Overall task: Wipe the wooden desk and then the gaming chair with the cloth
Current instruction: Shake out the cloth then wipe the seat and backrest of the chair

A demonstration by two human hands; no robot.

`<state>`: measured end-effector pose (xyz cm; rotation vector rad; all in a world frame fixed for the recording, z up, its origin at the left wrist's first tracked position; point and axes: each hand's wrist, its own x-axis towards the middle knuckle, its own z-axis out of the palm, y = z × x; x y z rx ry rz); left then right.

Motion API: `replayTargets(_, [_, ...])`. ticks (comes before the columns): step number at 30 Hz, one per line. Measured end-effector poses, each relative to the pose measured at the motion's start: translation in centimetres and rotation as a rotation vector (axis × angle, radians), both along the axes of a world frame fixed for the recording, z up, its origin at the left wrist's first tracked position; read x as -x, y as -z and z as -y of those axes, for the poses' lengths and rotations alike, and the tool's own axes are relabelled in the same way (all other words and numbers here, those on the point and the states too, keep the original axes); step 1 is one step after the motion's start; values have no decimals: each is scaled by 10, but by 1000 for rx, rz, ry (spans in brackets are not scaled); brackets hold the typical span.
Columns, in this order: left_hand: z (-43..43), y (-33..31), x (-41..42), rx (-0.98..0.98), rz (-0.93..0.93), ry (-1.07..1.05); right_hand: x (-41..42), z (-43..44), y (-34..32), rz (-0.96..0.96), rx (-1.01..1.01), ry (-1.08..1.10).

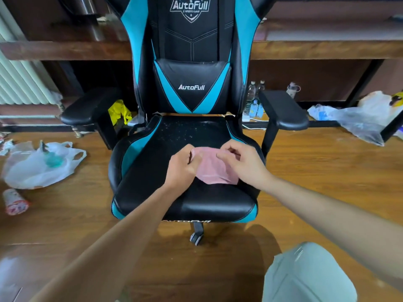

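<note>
Pinching limp pink cloth (214,171) between left hand (181,168) and right hand (244,164), close together. Hanging over glossy chair (148,177), speckled at 12 o'clock.

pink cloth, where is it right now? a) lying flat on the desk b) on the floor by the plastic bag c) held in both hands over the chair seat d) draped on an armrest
C: the left hand and the right hand both pinch the pink cloth over the chair seat.
</note>
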<state>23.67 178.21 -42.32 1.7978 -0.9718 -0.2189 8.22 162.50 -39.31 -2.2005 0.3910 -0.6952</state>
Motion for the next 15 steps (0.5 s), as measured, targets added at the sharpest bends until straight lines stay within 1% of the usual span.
replayTargets(2, [8, -15, 9, 49, -133, 95, 11, 4, -11, 45, -69, 40])
replayTargets(4, [14, -23, 17, 20, -264, 132, 25, 12, -15, 44, -130, 107])
replayTargets(6, [19, -17, 24, -104, -315, 104, 38, 19, -8, -52, -185, 161])
replayTargets(7, [20, -10, 29, -213, -279, 83, 44, 19, 1, -161, -177, 177])
replayTargets(9, [21, 9, 37, -457, -78, 49, 54, 14, 23, -418, -46, 196])
replayTargets(10, [20, 19, 42, -517, 9, 23, 60, 10, 33, -511, 80, 218])
replayTargets(11, [17, 28, 46, -501, 44, -3, 66, 6, 42, -550, 235, 241])
replayTargets(12, [13, 33, 49, -435, 42, -14, 71, 3, 46, -517, 394, 250])
replayTargets(13, [10, 37, 51, -367, 28, -8, 75, 0, 48, -434, 528, 221])
replayTargets(14, [7, 39, 50, -308, 31, 2, 78, -4, 50, -348, 612, 153])
replayTargets(15, [2, 41, 45, -269, 47, -5, 80, -8, 53, -297, 647, 64])
